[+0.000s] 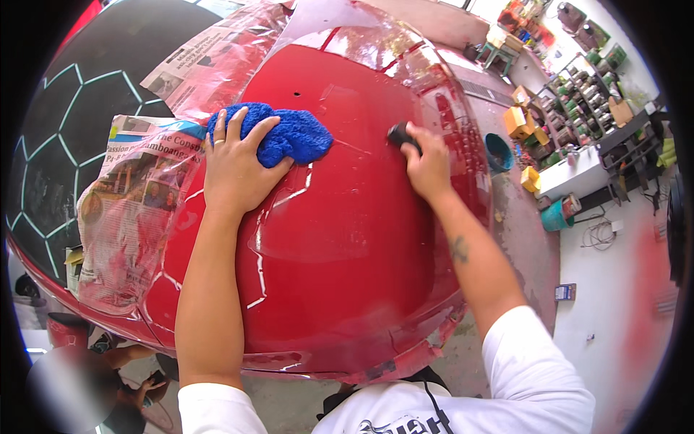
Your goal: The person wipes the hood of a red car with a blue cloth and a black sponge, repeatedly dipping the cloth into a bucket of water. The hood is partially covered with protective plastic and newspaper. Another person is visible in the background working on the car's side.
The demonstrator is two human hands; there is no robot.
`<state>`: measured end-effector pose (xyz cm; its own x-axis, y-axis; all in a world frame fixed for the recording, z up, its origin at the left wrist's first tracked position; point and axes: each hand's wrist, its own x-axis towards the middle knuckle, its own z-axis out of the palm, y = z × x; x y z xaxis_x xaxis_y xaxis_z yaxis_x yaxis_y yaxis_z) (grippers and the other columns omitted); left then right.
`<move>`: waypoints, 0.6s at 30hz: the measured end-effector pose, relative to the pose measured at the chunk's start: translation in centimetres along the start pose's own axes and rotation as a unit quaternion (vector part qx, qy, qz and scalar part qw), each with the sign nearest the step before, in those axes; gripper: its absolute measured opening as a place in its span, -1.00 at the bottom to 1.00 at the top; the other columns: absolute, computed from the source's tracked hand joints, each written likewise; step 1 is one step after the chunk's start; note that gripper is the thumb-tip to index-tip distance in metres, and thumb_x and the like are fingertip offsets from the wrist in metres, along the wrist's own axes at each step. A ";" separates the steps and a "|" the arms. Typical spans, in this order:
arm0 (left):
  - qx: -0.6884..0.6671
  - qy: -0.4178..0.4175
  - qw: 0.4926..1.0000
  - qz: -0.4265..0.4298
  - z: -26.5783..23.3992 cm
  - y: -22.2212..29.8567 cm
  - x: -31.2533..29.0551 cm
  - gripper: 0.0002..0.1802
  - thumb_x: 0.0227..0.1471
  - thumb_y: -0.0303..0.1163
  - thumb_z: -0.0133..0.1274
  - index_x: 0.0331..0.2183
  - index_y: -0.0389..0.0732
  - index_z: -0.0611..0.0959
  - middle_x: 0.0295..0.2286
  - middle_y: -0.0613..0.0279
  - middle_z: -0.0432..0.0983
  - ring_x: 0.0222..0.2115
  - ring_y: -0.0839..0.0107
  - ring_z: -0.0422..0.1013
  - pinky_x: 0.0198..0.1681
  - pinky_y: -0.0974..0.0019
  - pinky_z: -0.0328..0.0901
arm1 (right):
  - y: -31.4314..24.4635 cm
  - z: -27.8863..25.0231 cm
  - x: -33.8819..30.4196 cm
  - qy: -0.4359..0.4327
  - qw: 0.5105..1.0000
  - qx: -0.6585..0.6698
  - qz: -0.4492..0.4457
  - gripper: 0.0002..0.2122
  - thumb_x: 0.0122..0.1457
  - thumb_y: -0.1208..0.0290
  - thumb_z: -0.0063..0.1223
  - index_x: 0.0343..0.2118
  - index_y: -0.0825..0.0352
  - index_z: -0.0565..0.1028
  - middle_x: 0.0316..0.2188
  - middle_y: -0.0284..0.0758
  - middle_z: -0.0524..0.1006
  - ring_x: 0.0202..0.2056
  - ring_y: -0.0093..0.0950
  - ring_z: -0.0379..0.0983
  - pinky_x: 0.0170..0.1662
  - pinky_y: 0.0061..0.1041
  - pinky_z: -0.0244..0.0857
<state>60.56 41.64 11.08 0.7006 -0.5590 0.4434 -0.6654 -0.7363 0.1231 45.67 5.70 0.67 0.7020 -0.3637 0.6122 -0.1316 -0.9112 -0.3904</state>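
Note:
A glossy red car body panel (347, 217) fills the middle of the view, wet-looking, with thin white lines on its left part. My left hand (235, 170) lies over a bunched blue cloth (300, 137) on the panel, its fingers curled on the cloth's left side. At the panel's right side my right hand (428, 159) closes round a small black block (397, 133) and holds it against the red surface. The hand covers part of the block. Newspaper sheets (144, 210) cover the area left of the cloth.
A dark panel with pale hexagon lines (50, 145) lies at the left. Beyond the car's right edge are a teal bucket (499, 152), another teal container (555, 215) and a rack of cans (578, 101). Another person (79, 390) is at the lower left.

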 end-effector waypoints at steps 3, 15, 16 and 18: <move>0.004 0.001 1.000 0.011 -0.8 0.1 -0.3 -0.18 -0.01 0.08 0.49 0.30 0.31 0.65 0.42 -0.04 0.32 0.50 -0.29 0.08 0.56 -0.31 0.00 | 2.8 4.3 9.4 -0.024 0.997 -0.013 0.066 -0.62 0.31 0.31 0.37 0.18 0.11 0.71 0.08 -0.14 0.73 0.11 -0.01 0.65 0.23 -0.03 0.48; 0.031 0.025 0.999 0.005 0.8 -1.6 0.3 -0.18 0.06 0.20 0.42 0.33 0.34 0.62 0.43 -0.05 0.31 0.50 -0.23 0.10 0.53 -0.36 0.04 | -9.7 -9.2 -13.5 -0.088 0.995 0.024 -0.032 -0.48 0.20 0.44 0.42 0.26 0.23 0.59 0.11 -0.21 0.65 0.10 -0.14 0.54 0.19 -0.09 0.37; 0.030 0.025 0.999 0.001 0.6 -1.4 0.4 -0.18 0.06 0.21 0.41 0.33 0.35 0.62 0.44 -0.04 0.31 0.50 -0.22 0.10 0.53 -0.37 0.04 | -10.6 -11.5 -15.7 -0.118 0.991 0.045 -0.031 -0.46 0.17 0.47 0.43 0.26 0.24 0.60 0.11 -0.19 0.65 0.11 -0.14 0.55 0.20 -0.10 0.36; 0.025 0.016 1.000 0.005 0.7 -0.7 0.5 -0.18 0.06 0.22 0.41 0.34 0.36 0.62 0.44 0.00 0.30 0.51 -0.21 0.09 0.53 -0.38 0.03 | -10.4 -13.0 -16.7 -0.133 0.989 0.037 -0.050 -0.45 0.16 0.49 0.44 0.26 0.24 0.60 0.10 -0.17 0.64 0.12 -0.14 0.55 0.20 -0.11 0.36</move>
<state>61.55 41.55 10.58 0.6854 -0.5537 0.4729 -0.6574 -0.7498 0.0749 26.17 18.72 3.42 0.8699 -0.1996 0.4510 -0.0071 -0.9195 -0.3931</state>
